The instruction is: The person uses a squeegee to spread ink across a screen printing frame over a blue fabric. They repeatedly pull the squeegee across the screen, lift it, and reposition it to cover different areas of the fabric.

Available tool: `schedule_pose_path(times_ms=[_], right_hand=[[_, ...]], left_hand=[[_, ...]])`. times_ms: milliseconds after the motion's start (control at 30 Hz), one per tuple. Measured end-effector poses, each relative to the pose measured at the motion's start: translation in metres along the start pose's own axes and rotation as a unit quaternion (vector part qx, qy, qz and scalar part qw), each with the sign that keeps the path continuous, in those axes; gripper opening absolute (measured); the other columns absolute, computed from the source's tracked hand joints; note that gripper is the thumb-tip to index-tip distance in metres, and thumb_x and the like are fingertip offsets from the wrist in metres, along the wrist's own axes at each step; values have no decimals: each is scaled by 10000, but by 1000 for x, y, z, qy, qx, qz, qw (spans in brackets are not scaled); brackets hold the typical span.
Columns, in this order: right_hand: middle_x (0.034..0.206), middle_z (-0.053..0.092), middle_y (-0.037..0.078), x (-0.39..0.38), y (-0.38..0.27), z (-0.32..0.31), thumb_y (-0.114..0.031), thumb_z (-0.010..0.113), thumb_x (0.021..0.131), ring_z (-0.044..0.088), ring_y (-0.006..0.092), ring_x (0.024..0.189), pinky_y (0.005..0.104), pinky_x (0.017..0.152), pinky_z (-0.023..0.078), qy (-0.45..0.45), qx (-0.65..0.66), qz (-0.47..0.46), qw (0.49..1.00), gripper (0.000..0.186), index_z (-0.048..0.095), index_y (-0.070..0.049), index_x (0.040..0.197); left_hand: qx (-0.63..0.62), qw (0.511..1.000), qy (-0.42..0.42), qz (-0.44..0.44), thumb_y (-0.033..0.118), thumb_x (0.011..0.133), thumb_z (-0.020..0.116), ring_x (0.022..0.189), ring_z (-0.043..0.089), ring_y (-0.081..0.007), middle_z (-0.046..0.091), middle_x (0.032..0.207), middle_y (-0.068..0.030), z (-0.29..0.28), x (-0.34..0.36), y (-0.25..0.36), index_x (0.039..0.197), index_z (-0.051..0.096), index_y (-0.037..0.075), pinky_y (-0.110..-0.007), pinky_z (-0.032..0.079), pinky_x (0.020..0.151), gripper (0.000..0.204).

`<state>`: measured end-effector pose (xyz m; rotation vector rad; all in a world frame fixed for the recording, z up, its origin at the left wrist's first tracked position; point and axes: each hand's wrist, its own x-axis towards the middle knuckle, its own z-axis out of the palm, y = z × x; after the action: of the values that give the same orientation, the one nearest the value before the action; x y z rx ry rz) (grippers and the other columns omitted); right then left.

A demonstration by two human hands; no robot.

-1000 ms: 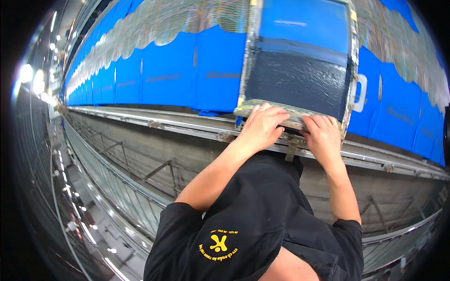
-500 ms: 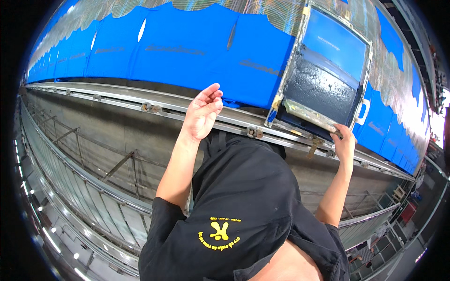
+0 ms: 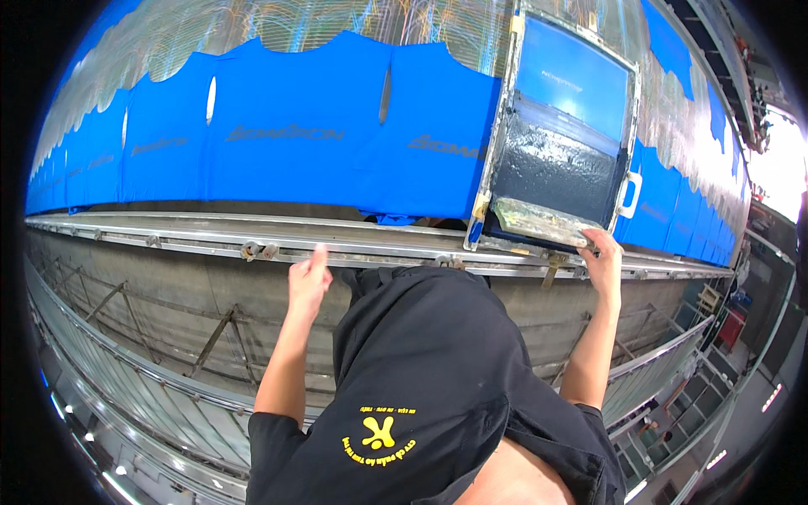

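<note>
My right hand [image 3: 603, 251] grips the end of a stained squeegee bar [image 3: 539, 217] at the near end of a screen frame [image 3: 635, 101], which has dark, glossy ink over its lower half and blue above. My left hand [image 3: 310, 282] hangs free short of the metal rail [image 3: 353, 244], slightly blurred, index finger extended and the others loosely curled, holding nothing. Blue fabric panels [image 3: 295, 168] with dark printing lie in a long row beside and beyond the frame, their scalloped edges against a streaked, glossy surface [image 3: 429, 21].
A white handle [image 3: 629, 194] sticks out from the frame's right side. Below the rail are a concrete-grey aisle [image 3: 168, 295] with metal braces and a railing [image 3: 126, 370]. At the right rim stand a red object [image 3: 730, 326] and further metalwork.
My left hand has let go of the squeegee bar and swung left and down, away from the frame. My right hand still grips the bar's right end. The view has shifted with my head.
</note>
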<state>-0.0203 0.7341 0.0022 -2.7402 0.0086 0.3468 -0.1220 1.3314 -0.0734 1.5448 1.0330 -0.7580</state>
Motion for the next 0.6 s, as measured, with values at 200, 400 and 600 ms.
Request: schedule_pose_path(times_ms=[200, 400, 600], right_hand=[[1211, 743, 117, 3, -12, -1, 53, 780, 740, 670, 332, 1179, 409, 1046, 504, -7, -5, 8, 1000, 419, 750, -27, 1150], [1241, 739, 99, 6, -15, -5, 54, 774, 741, 653, 321, 1213, 411, 1066, 493, -19, -13, 25, 999, 443, 756, -41, 1173], [1258, 735, 97, 1, -11, 0, 62, 771, 733, 646, 318, 1224, 418, 1079, 489, -11, -13, 43, 999, 464, 761, -52, 1182]], left_hand=[[326, 798, 158, 481, 470, 919, 790, 1373, 529, -372, 572, 1521, -184, 9, 10, 57, 1280, 749, 129, -539, 345, 1156, 499], [437, 693, 126, 559, 675, 929, 678, 1561, 324, -415, 278, 1721, -241, 83, 78, 135, 1520, 606, 218, -604, 170, 1269, 750], [469, 657, 122, 577, 711, 934, 642, 1574, 302, -420, 235, 1742, -233, 116, 119, 158, 1532, 596, 233, -617, 176, 1273, 767]])
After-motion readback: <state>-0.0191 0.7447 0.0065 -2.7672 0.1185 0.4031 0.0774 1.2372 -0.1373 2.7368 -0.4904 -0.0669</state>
